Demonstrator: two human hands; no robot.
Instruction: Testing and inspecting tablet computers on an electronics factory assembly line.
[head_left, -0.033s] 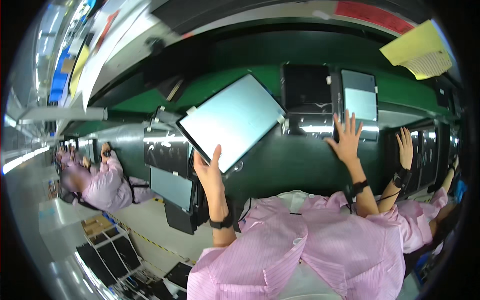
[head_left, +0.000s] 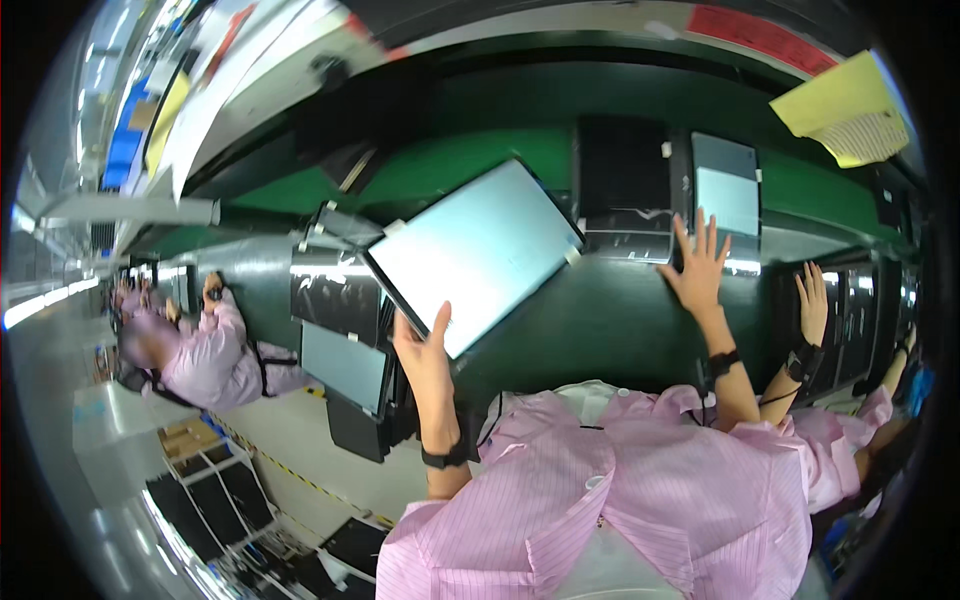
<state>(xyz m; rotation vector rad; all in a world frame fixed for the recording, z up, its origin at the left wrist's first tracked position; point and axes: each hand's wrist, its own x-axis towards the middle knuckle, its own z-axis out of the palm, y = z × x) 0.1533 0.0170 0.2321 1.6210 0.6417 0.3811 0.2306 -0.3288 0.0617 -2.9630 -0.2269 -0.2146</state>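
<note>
At the green bench [head_left: 560, 335], your left hand [head_left: 425, 362] pinches the bright panel [head_left: 485, 250] by its near-left edge, likely to leave most uncovered, while your right hand [head_left: 698, 280] spreads empty.

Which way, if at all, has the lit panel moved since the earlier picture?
Yes: the lit panel moved slightly downward in view, its top corner now lower against the black panel to its right.

The green bench [head_left: 560, 320] carries a black panel [head_left: 625, 165] and a pale panel [head_left: 727, 190].
</note>
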